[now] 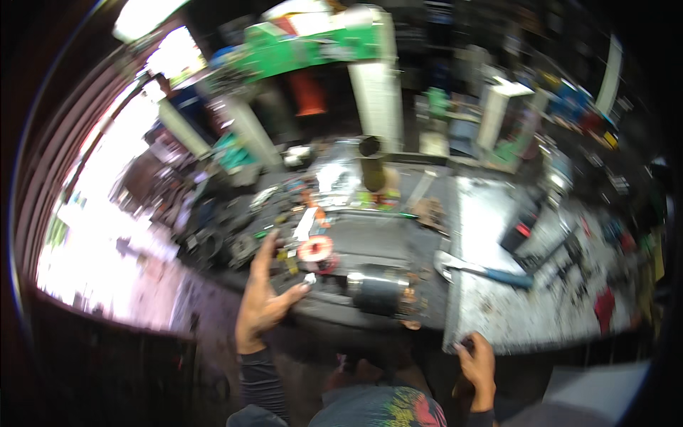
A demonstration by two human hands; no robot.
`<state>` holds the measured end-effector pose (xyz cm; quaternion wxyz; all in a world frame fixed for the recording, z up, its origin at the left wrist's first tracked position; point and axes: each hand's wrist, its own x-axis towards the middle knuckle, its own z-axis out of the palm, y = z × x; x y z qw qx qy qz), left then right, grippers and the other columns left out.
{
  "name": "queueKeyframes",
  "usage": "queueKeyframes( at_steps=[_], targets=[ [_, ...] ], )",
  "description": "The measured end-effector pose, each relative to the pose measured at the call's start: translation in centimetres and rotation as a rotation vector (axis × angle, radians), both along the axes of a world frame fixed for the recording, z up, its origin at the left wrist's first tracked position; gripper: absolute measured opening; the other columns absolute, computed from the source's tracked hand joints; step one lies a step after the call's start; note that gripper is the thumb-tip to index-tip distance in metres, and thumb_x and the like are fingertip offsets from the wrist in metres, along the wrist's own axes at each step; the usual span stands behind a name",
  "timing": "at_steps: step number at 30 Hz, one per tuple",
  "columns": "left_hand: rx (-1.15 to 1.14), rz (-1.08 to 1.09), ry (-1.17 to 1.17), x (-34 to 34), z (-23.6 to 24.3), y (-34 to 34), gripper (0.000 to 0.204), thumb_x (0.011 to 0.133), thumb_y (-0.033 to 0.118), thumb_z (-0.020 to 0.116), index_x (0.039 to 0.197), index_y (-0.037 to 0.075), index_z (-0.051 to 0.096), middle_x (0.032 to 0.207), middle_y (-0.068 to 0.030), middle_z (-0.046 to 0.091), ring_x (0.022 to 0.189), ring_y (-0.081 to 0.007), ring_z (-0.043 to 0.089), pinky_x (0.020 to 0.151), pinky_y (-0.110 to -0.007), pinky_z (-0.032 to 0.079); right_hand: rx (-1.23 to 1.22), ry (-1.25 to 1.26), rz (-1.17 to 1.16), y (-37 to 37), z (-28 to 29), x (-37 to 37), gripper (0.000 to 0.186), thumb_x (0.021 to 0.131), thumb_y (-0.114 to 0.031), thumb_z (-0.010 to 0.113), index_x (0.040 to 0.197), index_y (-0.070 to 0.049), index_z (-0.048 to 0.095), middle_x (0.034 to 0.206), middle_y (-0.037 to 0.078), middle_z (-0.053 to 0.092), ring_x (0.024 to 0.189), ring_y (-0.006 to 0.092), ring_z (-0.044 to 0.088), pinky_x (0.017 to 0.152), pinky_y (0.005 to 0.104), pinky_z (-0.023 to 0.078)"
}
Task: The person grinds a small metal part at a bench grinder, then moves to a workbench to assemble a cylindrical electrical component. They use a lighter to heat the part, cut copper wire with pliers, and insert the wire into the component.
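Observation:
My left hand [262, 307] is over the bench's front edge, its thumb and forefinger spread apart. By the thumb tip is a small shiny piece [309, 279]; whether they touch I cannot tell. Just beyond stands a red spool [315, 249] with a pale centre. Between my hands a black metal cylinder [377, 290] lies on its side, with copper-coloured parts at its right end. Near the front corner of the metal plate, my right hand [479, 364] has curled fingers around something small and dark, too blurred to name.
A wrench [491, 272] with a blue handle lies on the grey metal plate [484, 320], beside a black and red power tool [525, 226]. Dark parts crowd the bench's left side. A tall dark can [371, 165] stands at the back. Motion blurs much of the view.

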<state>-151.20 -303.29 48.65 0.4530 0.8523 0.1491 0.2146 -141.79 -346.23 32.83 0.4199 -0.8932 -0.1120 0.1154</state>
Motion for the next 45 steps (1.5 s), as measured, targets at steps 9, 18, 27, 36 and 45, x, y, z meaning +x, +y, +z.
queueKeyframes(
  at_steps=[9, 18, 27, 36, 45],
  targets=[
    [-0.451, 0.761, 0.032, -15.5, -14.0, -3.7, 0.045, 0.098, 0.018, 0.072, 0.137, -0.001, 0.060, 0.111, -0.0071, 0.068, 0.097, -0.0145, 0.064, 0.087, -0.029, 0.052, 0.243, 0.314, 1.144, 6.0, 10.9, 1.9, 0.018, 0.094, -0.004, 0.067, 0.109, 0.002, 0.074, 0.105, 0.016, 0.073, 0.096, 0.0267, 0.071, 0.084, 0.0349, 0.053],
    [-1.745, 0.069, -0.508, -22.2, -17.2, -12.6, 0.063, 0.112, 0.047, 0.032, 0.155, 0.002, 0.041, 0.152, -0.0199, 0.051, 0.140, -0.0309, 0.050, 0.119, -0.042, 0.038, 0.467, -0.360, 1.437, 22.2, 12.3, -15.2, 0.040, 0.088, -0.019, 0.068, 0.126, -0.006, 0.070, 0.126, 0.014, 0.070, 0.118, 0.0342, 0.064, 0.106, 0.0472, 0.046],
    [-1.470, 0.051, -0.979, -46.3, -12.3, -12.6, 0.071, 0.106, 0.062, 0.039, 0.149, 0.007, 0.052, 0.147, -0.0050, 0.059, 0.133, -0.0192, 0.057, 0.114, -0.037, 0.038, 0.273, -0.776, 1.618, 36.3, -1.4, -31.8, 0.044, 0.097, -0.035, 0.049, 0.120, 0.000, 0.064, 0.123, 0.018, 0.069, 0.115, 0.0333, 0.062, 0.110, 0.0542, 0.036],
    [-0.752, 1.086, -1.281, -74.0, -10.2, -21.6, 0.073, 0.104, 0.065, 0.044, 0.147, 0.007, 0.054, 0.128, -0.0073, 0.066, 0.109, -0.0180, 0.065, 0.093, -0.034, 0.050, -0.512, -0.290, 2.120, 40.2, -22.3, -44.5, 0.040, 0.094, -0.035, 0.070, 0.097, 0.004, 0.072, 0.100, 0.021, 0.072, 0.087, 0.0381, 0.066, 0.081, 0.0458, 0.053],
    [-0.796, 2.221, -0.667, -83.3, -22.7, -34.5, 0.048, 0.107, 0.048, 0.050, 0.119, 0.008, 0.072, 0.099, -0.0059, 0.073, 0.086, -0.0189, 0.066, 0.079, -0.034, 0.051, -0.734, -0.511, 2.606, 51.8, -29.4, -78.5, 0.039, 0.093, -0.033, 0.064, 0.104, 0.003, 0.070, 0.103, 0.018, 0.073, 0.093, 0.0335, 0.067, 0.091, 0.0473, 0.049]
  ],
)
